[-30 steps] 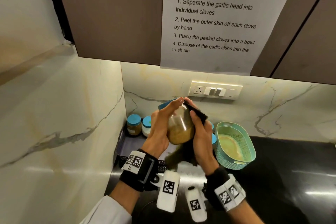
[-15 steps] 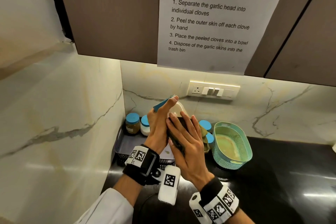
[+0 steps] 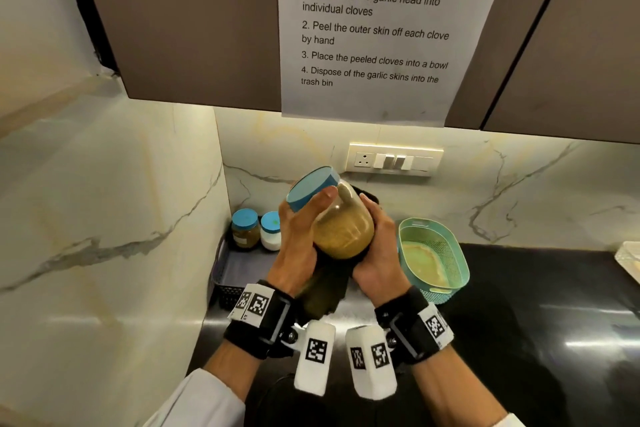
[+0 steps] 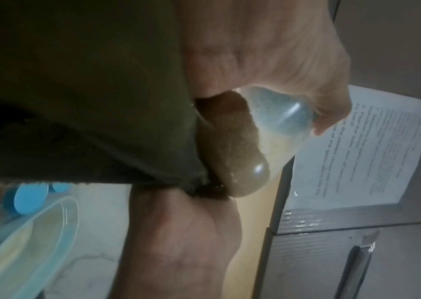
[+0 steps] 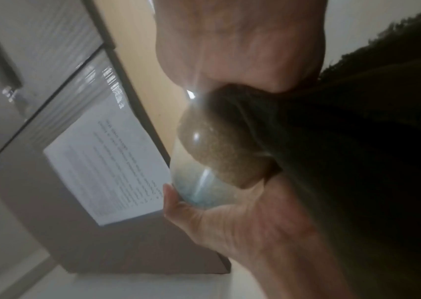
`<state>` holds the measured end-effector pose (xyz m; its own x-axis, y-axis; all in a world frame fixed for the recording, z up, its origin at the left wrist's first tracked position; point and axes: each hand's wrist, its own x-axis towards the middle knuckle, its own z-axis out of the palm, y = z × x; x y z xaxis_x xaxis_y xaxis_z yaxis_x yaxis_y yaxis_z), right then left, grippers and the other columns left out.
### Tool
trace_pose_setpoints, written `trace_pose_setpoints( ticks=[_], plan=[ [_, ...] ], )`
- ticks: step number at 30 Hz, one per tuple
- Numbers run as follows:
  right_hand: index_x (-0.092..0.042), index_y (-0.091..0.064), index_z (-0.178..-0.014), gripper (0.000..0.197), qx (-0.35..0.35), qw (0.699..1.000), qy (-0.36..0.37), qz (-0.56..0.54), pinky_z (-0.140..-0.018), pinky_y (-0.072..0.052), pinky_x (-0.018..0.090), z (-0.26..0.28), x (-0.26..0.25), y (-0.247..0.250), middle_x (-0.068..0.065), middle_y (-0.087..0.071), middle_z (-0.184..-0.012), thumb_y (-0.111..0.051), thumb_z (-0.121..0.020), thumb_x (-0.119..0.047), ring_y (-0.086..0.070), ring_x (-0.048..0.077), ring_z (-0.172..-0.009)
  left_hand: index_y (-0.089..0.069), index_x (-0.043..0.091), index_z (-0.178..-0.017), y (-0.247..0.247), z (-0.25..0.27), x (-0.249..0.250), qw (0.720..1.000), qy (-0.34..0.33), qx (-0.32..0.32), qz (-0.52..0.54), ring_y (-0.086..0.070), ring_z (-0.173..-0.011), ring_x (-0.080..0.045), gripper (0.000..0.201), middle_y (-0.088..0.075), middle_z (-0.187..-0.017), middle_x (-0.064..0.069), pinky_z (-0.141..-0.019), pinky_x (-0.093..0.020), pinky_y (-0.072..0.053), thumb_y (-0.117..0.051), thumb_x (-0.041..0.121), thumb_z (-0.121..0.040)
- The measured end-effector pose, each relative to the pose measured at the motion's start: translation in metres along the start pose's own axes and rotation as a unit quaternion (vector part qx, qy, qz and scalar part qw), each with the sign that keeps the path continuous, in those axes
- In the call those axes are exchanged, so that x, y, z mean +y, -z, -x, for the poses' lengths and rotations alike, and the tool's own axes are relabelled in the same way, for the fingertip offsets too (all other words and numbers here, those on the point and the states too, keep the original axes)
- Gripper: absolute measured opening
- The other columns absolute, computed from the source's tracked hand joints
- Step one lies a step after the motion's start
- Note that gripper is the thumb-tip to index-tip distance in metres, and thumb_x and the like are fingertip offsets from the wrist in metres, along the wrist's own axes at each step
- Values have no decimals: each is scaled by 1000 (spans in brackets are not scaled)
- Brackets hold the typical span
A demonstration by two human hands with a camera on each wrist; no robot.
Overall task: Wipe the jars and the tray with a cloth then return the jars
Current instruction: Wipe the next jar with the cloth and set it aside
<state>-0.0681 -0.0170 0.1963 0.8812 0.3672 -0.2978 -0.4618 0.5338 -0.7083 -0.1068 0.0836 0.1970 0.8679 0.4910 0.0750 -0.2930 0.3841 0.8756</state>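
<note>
A clear jar point(image 3: 343, 229) of tan powder with a blue lid point(image 3: 310, 189) is held tilted in the air, lid up and to the left. My left hand point(image 3: 304, 218) grips it by the neck, thumb across the front. My right hand point(image 3: 375, 236) cups a dark cloth point(image 3: 325, 291) round the jar's base and right side; the cloth's loose end hangs down between my wrists. In the wrist views the jar point(image 4: 235, 145) point(image 5: 217, 145) sits half wrapped in the cloth point(image 4: 76, 91) point(image 5: 370, 161). A dark tray point(image 3: 225, 274) stands in the corner below.
Two blue-lidded jars point(image 3: 245, 229) point(image 3: 270, 230) stand at the back of the tray. A teal basket point(image 3: 433, 260) sits on the black counter right of my hands. Marble walls close the left and back, and cabinets with a taped paper sheet point(image 3: 374, 28) hang overhead.
My right hand with the cloth has slid off the front of the jar to its base and right side, so the powder shows again. The jar has tipped, lid toward the upper left.
</note>
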Motion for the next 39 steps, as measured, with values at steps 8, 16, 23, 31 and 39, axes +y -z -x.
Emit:
trace_pose_setpoints(
  ticks=[8,16,23,31,39],
  plan=[
    [-16,-76,-117,38,30,996,24,-80,-88,-57,42,-9,8,8,12,-78,-102,-55,-99,-42,-72,30,-93,-64,23,-121,16,-9,14,983,-4,-15,-181,-72,-107,-20,86,-73,-114,-2,-80,-24,-61,-82,80,-58],
    [-21,-75,-110,24,41,968,238,67,-78,-62,35,-1,38,0,12,-76,-108,-65,-97,-38,-72,29,-102,-69,9,-115,-6,8,24,993,80,88,-9,-70,-93,-19,40,-71,-104,-5,-64,-27,-58,-87,26,-83],
    [-21,-73,-124,38,9,995,97,-21,-95,-58,46,5,30,-6,15,-75,-121,-58,-100,-45,-73,31,-109,-68,22,-117,7,0,13,996,-13,79,-26,-72,-109,-24,69,-75,-113,-4,-91,-40,-61,-94,41,-56],
    [-9,-74,-115,38,16,989,-69,-130,-88,-60,44,-1,37,-12,18,-77,-105,-49,-103,-36,-74,34,-96,-58,35,-114,19,-11,1,975,-161,-12,-155,-65,-102,10,76,-71,-105,28,-87,-13,-53,-91,55,-49],
    [-4,-66,-131,46,16,987,-85,-133,-90,-57,53,8,49,8,27,-73,-120,-43,-107,-36,-71,42,-105,-55,35,-120,43,-32,-9,953,-221,-3,-206,-62,-109,5,70,-64,-117,16,-94,-17,-52,-90,47,-61]
  ],
)
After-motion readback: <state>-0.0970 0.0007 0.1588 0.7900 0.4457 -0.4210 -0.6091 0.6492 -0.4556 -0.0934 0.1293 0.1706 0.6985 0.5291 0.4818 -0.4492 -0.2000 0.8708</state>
